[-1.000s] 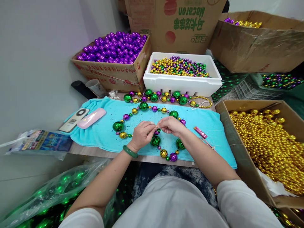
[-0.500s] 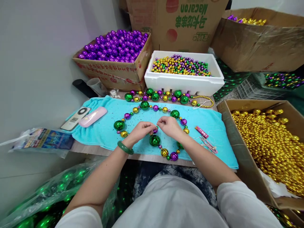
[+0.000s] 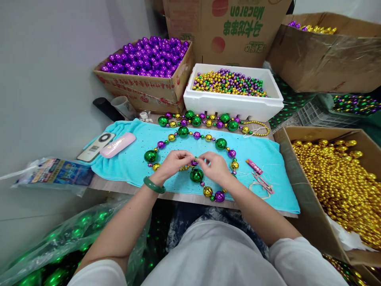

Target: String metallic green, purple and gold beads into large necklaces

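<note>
- The left hand [image 3: 172,162] and right hand [image 3: 214,167] pinch shut on the bead necklace [image 3: 196,174], which lies looped on the teal towel [image 3: 133,159] covering the surface.
- The fingertips hide the string (too fine to see).
- The cardboard box [image 3: 226,28] reads "Macaron", upside down; its other print is illegible.

Bead-stringing workshop: bulk bead boxes [image 3: 336,178]
</note>
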`<state>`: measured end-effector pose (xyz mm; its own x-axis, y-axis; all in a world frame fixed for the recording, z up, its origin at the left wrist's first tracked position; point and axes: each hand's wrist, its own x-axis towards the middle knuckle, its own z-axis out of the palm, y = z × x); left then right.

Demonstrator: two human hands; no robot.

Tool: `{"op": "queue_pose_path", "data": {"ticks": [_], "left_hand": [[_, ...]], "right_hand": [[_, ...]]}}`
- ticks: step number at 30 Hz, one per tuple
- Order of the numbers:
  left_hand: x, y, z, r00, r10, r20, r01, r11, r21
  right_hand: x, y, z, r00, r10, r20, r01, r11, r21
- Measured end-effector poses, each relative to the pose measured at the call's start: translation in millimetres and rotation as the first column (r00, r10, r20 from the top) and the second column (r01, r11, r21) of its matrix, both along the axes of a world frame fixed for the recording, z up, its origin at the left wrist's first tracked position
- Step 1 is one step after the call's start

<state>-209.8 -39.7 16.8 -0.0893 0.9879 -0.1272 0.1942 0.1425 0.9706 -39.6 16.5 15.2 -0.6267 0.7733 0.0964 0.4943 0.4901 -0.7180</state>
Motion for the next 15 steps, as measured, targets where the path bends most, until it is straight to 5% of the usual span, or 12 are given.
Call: {"op": "queue_pose_path", "data": {"ticks": [3,6,10,12,15], "left_hand": [[-2.5,-2.3,7.2,0.946,-0.093,-0.311,0.151,0.975,0.166],[-3.9,0.4,6.6,0.763,0.020,-0.646,0.286,0.886,0.365],[-5.7,5.6,-3.8,0.492,0.234,-0.839,0.402,0.793,0.457],[-5.7,7.1,-10.8,0.467,0.277,-0.840,0.400,0.780,0.481],[-4.3,9.2,-21.5,0.566,0.302,-0.767,0.309,0.785,0.537]], "right_hand": [[-4.1,22.5,0.9,0.973,-0.046,-0.224,-0.008,0.972,-0.234],[-12.7,39.6,-3.9,0.952,0.025,-0.305,-0.204,0.793,-0.573],[-18.0,51.3,-13.7,0.933,0.084,-0.350,-0.330,0.587,-0.739],[-17.6,54.4,-17.2,0.923,0.099,-0.371,-0.363,0.541,-0.759],[-16.5,56.1,-20.5,0.924,0.065,-0.377,-0.353,0.526,-0.774]]}}
